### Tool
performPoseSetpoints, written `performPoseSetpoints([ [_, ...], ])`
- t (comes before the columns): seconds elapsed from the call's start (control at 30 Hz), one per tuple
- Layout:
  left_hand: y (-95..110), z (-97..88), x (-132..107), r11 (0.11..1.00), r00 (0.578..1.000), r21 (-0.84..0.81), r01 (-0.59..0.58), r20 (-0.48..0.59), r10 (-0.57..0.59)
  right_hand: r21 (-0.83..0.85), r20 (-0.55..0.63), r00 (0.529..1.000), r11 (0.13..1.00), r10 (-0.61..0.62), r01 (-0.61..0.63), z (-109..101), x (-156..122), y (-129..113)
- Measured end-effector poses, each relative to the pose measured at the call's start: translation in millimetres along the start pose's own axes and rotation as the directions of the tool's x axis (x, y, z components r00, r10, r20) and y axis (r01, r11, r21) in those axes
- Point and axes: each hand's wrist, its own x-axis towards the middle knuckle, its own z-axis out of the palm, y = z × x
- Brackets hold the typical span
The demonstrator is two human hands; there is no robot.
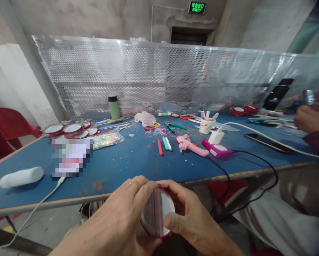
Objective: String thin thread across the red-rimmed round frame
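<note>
Just off the table's front edge, a round piece (161,209) with a pale, shiny face and a red rim is held between both hands. Thin red lines run across its face. My left hand (122,211), with a ring on one finger, wraps the left side, its fingers along the top and its thumb side below. My right hand (192,209) closes round the right side, the thumb pressed on the face near the rim. The back of the piece and part of its edge are hidden by the fingers.
On the blue table (122,165) lie markers (165,143), a pink glue gun (192,146), a purple power block (217,148), green-handled pliers (176,126), a phone (74,156), a white cylinder (22,177) and red-rimmed discs (72,128). Cables hang over the edge. Another person's hand (308,119) is at right.
</note>
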Motion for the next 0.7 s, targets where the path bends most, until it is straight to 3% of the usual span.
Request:
performPoseSetpoints([
  [0.23, -3.0, 5.1, -0.6, 0.999, 0.997, 0.006, -0.047, -0.053, 0.047, -0.021, -0.026, 1.0, 1.0, -0.014, 0.013, 0.5, 1.6, 5.0],
  [0.7, -3.4, 3.5, 3.4, 1.0, 1.0, 0.022, -0.001, -0.01, 0.001, -0.044, -0.051, 0.998, 0.999, -0.024, 0.021, 2.6, 3.4, 8.2],
])
